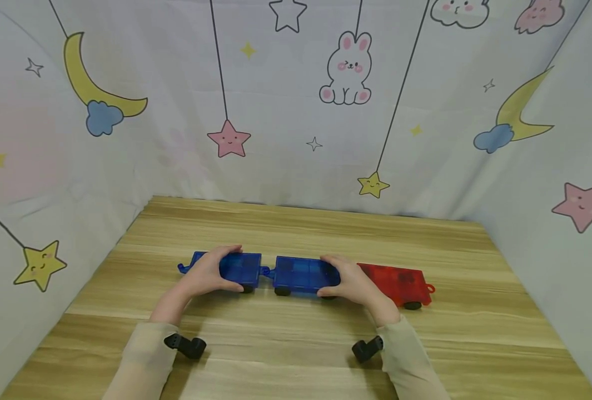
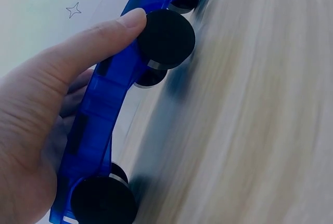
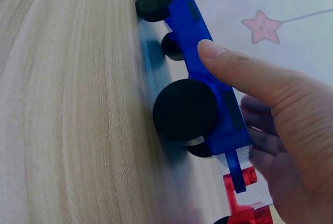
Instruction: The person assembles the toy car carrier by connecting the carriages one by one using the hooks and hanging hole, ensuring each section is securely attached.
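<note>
Two translucent blue toy wagons with black wheels stand end to end on the table. My left hand [image 1: 207, 274] grips the left blue wagon [image 1: 245, 269], thumb on the near side and fingers over the far side. The right blue wagon [image 1: 298, 272] is held the same way by my right hand [image 1: 353, 282]. A blue hook and loop [image 1: 265, 271] meet between them. Past my right hand stands a translucent red wagon [image 1: 393, 283]. In the right wrist view, a blue bar [image 3: 235, 169] at the blue wagon's end overlaps the red coupling [image 3: 231, 193].
The wood-grain table [image 1: 285, 350] stretches around the wagons, bounded by a white printed cloth [image 1: 285, 166] behind and at both sides. A blue hook [image 1: 182, 268] sticks out at the far left end, and a red loop [image 1: 429, 288] at the far right.
</note>
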A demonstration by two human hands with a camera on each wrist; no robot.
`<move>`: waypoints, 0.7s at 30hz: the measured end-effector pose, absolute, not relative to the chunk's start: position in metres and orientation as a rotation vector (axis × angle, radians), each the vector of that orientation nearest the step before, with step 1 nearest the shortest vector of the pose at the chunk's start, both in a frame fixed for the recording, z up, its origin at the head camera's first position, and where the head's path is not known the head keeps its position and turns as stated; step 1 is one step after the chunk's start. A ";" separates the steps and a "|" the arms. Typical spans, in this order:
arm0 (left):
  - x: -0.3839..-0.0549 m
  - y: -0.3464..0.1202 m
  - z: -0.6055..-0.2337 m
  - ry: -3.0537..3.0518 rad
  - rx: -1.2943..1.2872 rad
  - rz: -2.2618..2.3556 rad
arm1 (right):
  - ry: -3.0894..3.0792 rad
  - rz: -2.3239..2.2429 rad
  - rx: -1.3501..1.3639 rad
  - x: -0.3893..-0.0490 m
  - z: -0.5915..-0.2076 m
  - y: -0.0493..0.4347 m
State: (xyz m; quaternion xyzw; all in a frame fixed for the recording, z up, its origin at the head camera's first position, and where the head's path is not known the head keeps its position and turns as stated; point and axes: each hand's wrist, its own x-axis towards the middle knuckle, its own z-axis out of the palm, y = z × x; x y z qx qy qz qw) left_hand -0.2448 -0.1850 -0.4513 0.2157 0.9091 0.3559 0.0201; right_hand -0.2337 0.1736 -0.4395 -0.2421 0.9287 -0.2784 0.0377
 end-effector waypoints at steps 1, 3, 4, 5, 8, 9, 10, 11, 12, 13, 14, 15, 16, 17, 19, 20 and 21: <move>-0.245 -0.185 -0.452 2.819 0.673 1.104 | 2.848 -0.854 -0.744 -0.234 -0.440 0.174; -0.246 -0.185 -0.452 2.816 0.682 1.103 | 2.848 -0.852 -0.745 -0.234 -0.440 0.174; -0.246 -0.185 -0.452 2.815 0.686 1.102 | 2.848 -0.850 -0.747 -0.233 -0.440 0.174; -0.246 -0.185 -0.453 2.814 0.689 1.100 | 2.848 -0.850 -0.748 -0.233 -0.440 0.174; -0.247 -0.185 -0.453 2.813 0.697 1.091 | 2.844 -0.850 -0.736 -0.232 -0.439 0.173; -0.247 -0.185 -0.453 2.812 0.698 1.087 | 2.845 -0.846 -0.736 -0.232 -0.439 0.173; -0.247 -0.185 -0.453 2.812 0.699 1.084 | 2.846 -0.845 -0.737 -0.232 -0.439 0.173; -0.247 -0.184 -0.453 2.812 0.699 1.081 | 2.846 -0.843 -0.734 -0.232 -0.439 0.173; -0.247 -0.185 -0.453 2.814 0.700 1.074 | 2.847 -0.841 -0.735 -0.232 -0.439 0.173; -0.247 -0.185 -0.453 2.815 0.701 1.068 | 2.850 -0.835 -0.738 -0.232 -0.439 0.173; -0.247 -0.185 -0.453 2.815 0.700 1.064 | 2.854 -0.829 -0.742 -0.232 -0.439 0.172; -0.247 -0.185 -0.453 2.815 0.698 1.058 | 2.856 -0.829 -0.741 -0.232 -0.440 0.172; -0.247 -0.185 -0.453 2.818 0.701 1.046 | 2.861 -0.824 -0.742 -0.232 -0.440 0.172; -0.247 -0.185 -0.453 2.820 0.697 1.037 | 2.865 -0.820 -0.744 -0.232 -0.440 0.172; -0.246 -0.184 -0.451 2.822 0.690 1.024 | 2.868 -0.820 -0.739 -0.232 -0.440 0.172; -0.245 -0.184 -0.450 2.827 0.690 1.012 | 2.870 -0.820 -0.737 -0.232 -0.440 0.172; -0.245 -0.183 -0.449 2.831 0.693 0.997 | 2.872 -0.820 -0.735 -0.231 -0.440 0.172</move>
